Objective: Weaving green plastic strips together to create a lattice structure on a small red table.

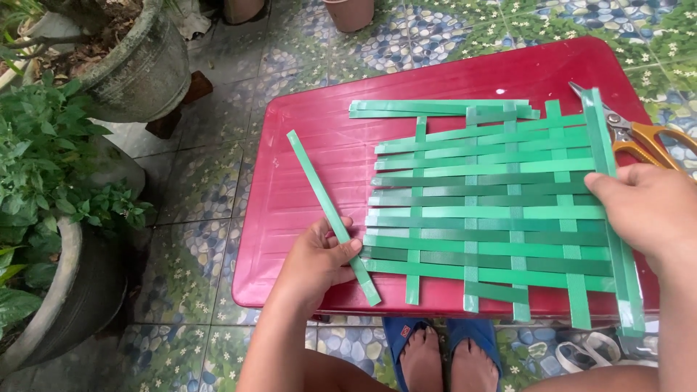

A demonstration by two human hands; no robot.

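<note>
One scissors (646, 138), half cut off

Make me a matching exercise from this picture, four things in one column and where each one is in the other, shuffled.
1. loose green strip
2. scissors
3. woven green mat
4. clay pot

A. on the tiled floor, top left
B. at the table's right edge
C. held by the left hand
D. under the right hand, mid-table

Pairs: 1-C, 2-B, 3-D, 4-A

Home patio: patterned floor tiles (218, 181), potted plants (43, 167)
</note>
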